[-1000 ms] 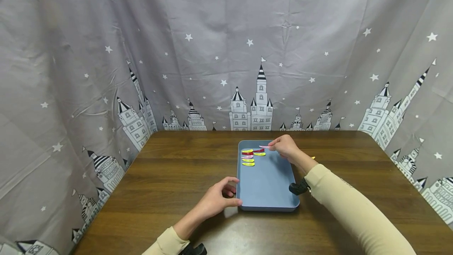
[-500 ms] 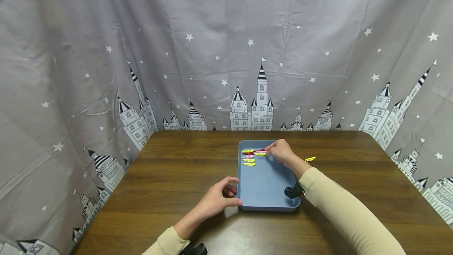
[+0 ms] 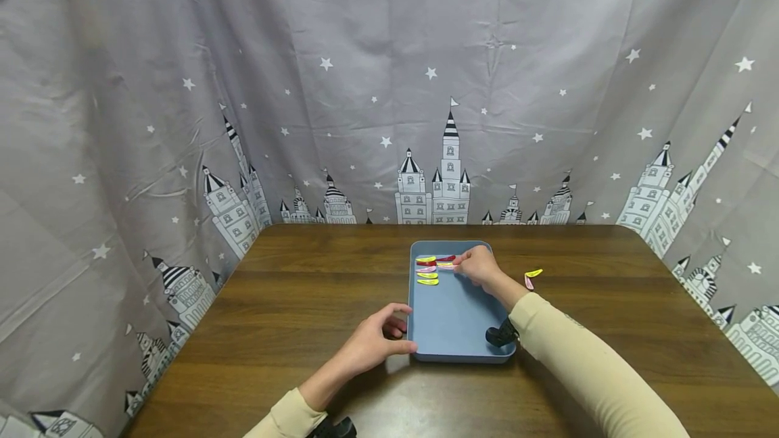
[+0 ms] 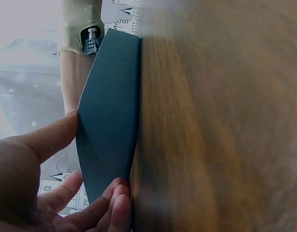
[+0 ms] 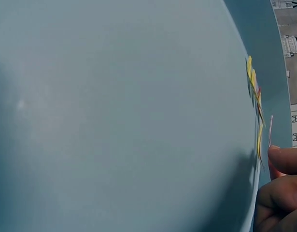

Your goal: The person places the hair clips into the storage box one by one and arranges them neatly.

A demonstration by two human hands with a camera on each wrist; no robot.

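A shallow blue-grey tray (image 3: 462,320) lies on the table. My right hand (image 3: 479,266) reaches over its far part and pinches a pink snap hair clip (image 5: 270,129) between thumb and finger, low over the tray floor. Beside that clip, a dark red hair clip (image 3: 447,258) and a yellow one lie in a second column. Along the left wall runs a first column of several clips, among them a pink clip (image 3: 425,269) and a yellow clip (image 3: 428,282). My left hand (image 3: 372,342) rests at the tray's near left side, thumb at the rim, fingertips against the outer wall (image 4: 109,106).
Right of the tray, a yellow hair clip (image 3: 533,273) and a pink hair clip (image 3: 529,283) lie on the wooden table (image 3: 304,289). Behind the table hangs a grey curtain (image 3: 341,86) printed with castles and stars.
My right hand has brought the pink clip down and nearer to me, to just below the yellow clip in the second column. The loose clips on the right came into sight. My left hand stayed put.
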